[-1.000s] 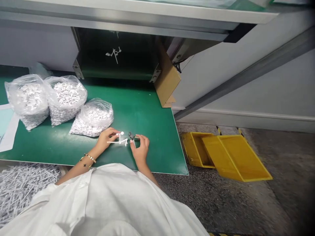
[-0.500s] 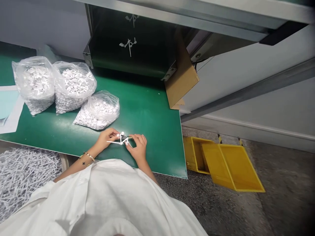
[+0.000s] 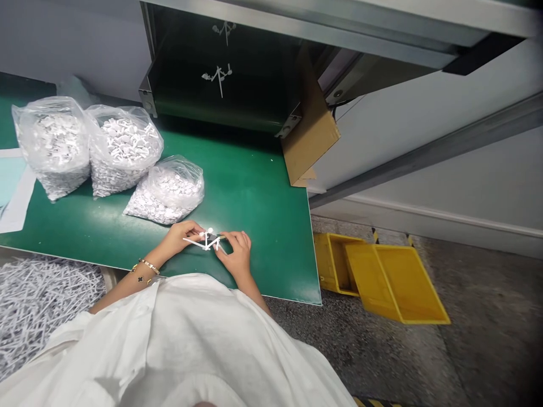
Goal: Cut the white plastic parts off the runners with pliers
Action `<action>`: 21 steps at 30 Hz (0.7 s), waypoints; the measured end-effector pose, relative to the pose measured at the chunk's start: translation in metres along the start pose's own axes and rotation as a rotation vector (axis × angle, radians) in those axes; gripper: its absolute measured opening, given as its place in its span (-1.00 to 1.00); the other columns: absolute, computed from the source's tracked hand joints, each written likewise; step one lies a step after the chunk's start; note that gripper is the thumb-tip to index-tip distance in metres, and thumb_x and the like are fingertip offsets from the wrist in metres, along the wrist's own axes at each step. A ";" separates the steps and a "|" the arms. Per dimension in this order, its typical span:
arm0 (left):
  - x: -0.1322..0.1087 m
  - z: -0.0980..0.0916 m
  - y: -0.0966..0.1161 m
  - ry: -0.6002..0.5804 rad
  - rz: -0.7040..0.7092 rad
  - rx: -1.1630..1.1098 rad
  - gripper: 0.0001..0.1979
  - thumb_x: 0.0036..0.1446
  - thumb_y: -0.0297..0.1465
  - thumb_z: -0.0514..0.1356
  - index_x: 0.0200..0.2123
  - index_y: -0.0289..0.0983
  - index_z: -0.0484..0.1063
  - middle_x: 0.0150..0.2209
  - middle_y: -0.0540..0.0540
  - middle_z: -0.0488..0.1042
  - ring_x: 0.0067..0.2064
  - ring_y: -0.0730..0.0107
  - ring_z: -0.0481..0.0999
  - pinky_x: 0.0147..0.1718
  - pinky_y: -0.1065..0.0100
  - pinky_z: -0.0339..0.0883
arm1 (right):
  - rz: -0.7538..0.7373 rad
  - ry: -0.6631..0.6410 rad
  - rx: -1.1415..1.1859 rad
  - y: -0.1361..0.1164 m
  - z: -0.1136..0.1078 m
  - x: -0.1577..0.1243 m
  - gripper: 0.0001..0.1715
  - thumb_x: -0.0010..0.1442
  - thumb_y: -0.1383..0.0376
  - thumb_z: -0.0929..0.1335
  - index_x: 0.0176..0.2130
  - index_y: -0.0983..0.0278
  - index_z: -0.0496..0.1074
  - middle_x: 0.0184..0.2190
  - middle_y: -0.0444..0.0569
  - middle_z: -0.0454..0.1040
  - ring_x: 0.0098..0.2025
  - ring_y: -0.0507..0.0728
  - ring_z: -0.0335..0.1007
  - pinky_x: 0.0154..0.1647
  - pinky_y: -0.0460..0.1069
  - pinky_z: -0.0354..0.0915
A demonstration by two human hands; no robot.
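Note:
My left hand (image 3: 180,237) pinches a white moulded plastic runner (image 3: 207,242), a branched piece with thin arms and a round knob. My right hand (image 3: 237,254) comes in from the other side, its fingers at the runner's right end, holding a small dark tool or part (image 3: 219,237) that is mostly hidden. Both hands are just above the green work mat (image 3: 258,192). Close to my left hand lies a clear plastic bag of small white round pieces (image 3: 165,193).
Two larger clear bags of white plastic parts (image 3: 122,150) stand at the mat's far left, beside a paper sheet (image 3: 14,192). A dark green chute (image 3: 220,73) with white runners overhangs the mat. Yellow plastic bins (image 3: 394,282) sit on the floor to the right; white runners (image 3: 42,302) are heaped at lower left.
My hands have closed together, bringing the dark piece from a small gap up to the white runner's right end. The view has shifted, so the mat and bins sit differently in the frame.

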State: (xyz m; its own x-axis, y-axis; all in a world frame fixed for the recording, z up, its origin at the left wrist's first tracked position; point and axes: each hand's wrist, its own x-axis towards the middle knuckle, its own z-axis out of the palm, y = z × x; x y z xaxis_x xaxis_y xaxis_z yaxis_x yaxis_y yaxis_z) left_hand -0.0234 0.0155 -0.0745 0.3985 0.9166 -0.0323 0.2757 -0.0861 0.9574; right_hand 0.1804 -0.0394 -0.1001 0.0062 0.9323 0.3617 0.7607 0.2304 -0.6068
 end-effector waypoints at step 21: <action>0.001 -0.008 0.005 -0.048 0.064 0.086 -0.71 0.03 -0.17 0.28 -0.33 -0.30 0.52 -0.40 -0.07 0.56 -0.41 0.40 0.57 -0.45 0.46 0.45 | -0.014 -0.050 -0.008 0.004 0.001 -0.001 -0.69 0.03 0.19 0.40 -0.16 0.13 0.48 -0.33 -0.12 0.40 -0.16 0.13 0.32 0.20 0.17 0.04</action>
State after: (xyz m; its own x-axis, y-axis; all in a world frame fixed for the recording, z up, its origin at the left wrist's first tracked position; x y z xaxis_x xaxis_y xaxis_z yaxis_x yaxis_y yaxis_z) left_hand -0.0283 0.0194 -0.0680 0.4584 0.8886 0.0129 0.3210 -0.1791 0.9300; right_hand 0.1831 -0.0388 -0.1038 -0.0366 0.9419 0.3340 0.7660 0.2411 -0.5960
